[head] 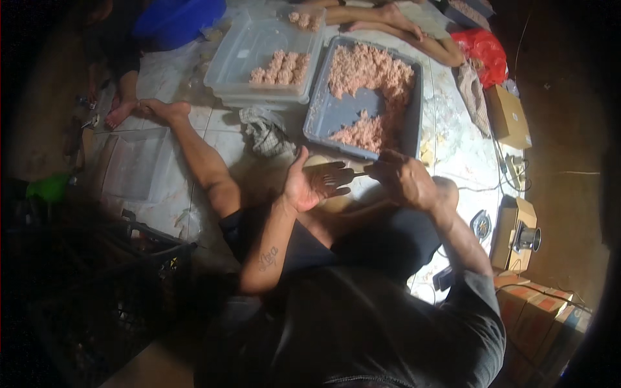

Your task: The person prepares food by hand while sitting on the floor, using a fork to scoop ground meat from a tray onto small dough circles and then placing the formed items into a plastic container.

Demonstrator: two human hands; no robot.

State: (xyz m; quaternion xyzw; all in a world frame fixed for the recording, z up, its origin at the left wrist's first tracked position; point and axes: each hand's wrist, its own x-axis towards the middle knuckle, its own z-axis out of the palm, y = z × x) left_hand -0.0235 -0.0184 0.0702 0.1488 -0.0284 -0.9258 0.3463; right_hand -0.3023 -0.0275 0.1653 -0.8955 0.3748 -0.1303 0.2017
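Note:
My left hand (303,186) is held palm up with its fingers apart, its far side in shadow. Over its palm and fingers lie the tines of a metal fork (331,179); I cannot tell whether they touch the skin. The fork's handle end is gripped in my right hand (405,179). Just beyond both hands is a grey plastic tray (349,104), part-filled with a pink, minced-looking mixture (371,65). Left of that tray, a translucent plastic bin (228,68) holds rows of pink balls (281,69).
A checked cloth (267,131) lies below the bin. Another clear container (136,165) stands left, beyond my outstretched leg. Other people's legs (383,19) reach in near the trays. Cardboard boxes (512,116), cables and an ashtray (482,225) line the right side; a dark crate (111,271) is lower left.

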